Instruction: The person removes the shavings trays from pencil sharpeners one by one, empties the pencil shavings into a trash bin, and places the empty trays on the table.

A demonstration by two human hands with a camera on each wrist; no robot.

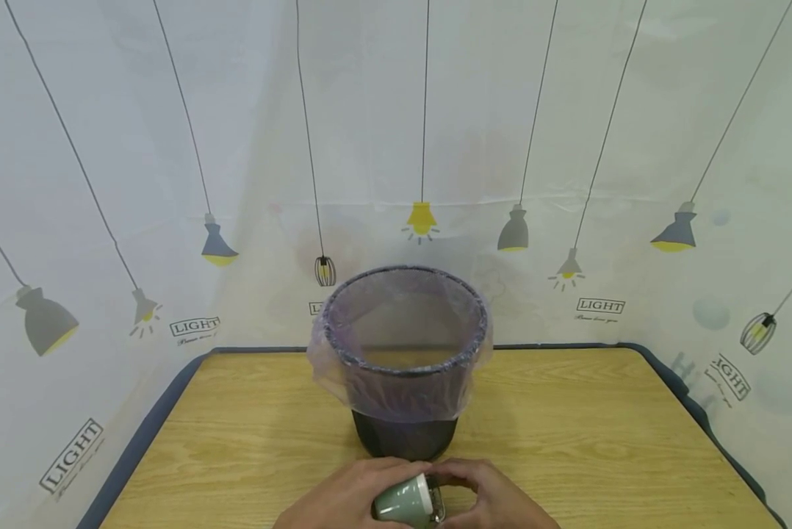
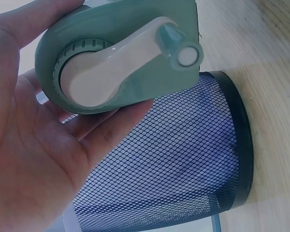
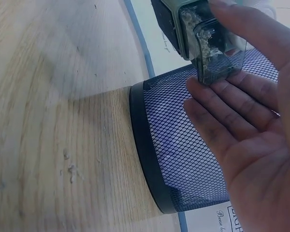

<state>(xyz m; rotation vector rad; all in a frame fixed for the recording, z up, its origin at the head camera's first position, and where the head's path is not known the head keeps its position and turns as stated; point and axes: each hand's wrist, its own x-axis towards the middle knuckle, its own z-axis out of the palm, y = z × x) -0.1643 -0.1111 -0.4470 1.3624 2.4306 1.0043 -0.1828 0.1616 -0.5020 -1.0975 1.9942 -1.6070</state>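
Note:
A green hand-crank pencil sharpener [image 1: 399, 503] is in my left hand [image 1: 350, 496], held by the thumb and fingers around its body. Its pale crank arm [image 2: 121, 63] with a green knob faces the left wrist camera. My right hand [image 1: 495, 499] pinches the clear shavings drawer [image 3: 215, 53] at the sharpener's end, thumb on one side and fingertips on the other. Light shavings show inside that drawer. Just beyond both hands stands a black mesh waste bin [image 1: 405, 441].
A thin translucent purple bag [image 1: 402, 397] lines the bin and folds over its rim. The bin stands on a wood-grain table [image 1: 581, 411]. Small crumbs [image 3: 72, 169] lie on the tabletop. A white sheet printed with lamps [image 1: 383, 132] surrounds the table's back and sides.

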